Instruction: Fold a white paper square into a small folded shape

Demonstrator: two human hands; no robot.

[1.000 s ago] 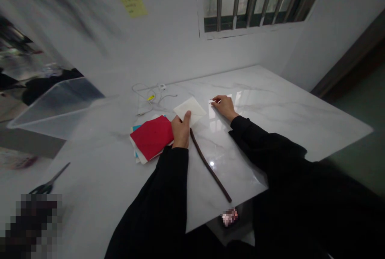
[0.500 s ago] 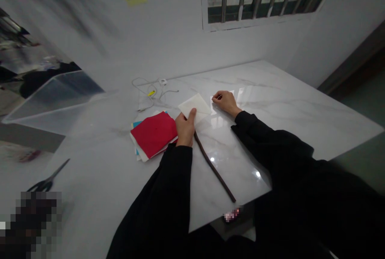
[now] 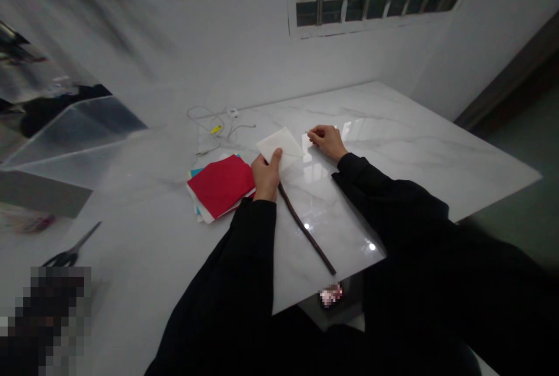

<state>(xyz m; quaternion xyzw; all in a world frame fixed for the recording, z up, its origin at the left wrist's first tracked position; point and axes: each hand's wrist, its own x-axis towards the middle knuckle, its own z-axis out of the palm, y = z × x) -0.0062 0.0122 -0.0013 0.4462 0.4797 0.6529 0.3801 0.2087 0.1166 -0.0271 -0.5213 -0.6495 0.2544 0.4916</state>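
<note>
In my left hand [image 3: 266, 178] is a white square sheet [image 3: 283, 143], perhaps felt or paper, with the thumb pressed on top of it. My right hand [image 3: 326, 138] is closed in a pinch just right of the sheet, apart from it. Something tiny and thin seems to show at its fingertips, too small to name. A brown stick [image 3: 308, 233] runs from beside my left wrist toward the table's front edge. Left of that hand lies a stack of coloured sheets, the red sheet [image 3: 222, 185] on top, with blue and white edges showing below.
A white cable [image 3: 205, 109] with a yellow tag lies near the wall. Black-handled scissors [image 3: 74, 251] rest at the left. A clear plastic bin [image 3: 87, 137] stands at the far left. The marbled table [image 3: 437, 160] ends at a front edge near my body.
The whole view has shifted slightly, so everything sits a little higher in the picture. My left hand still grips the white sheet, and my right hand stays pinched beside it.
</note>
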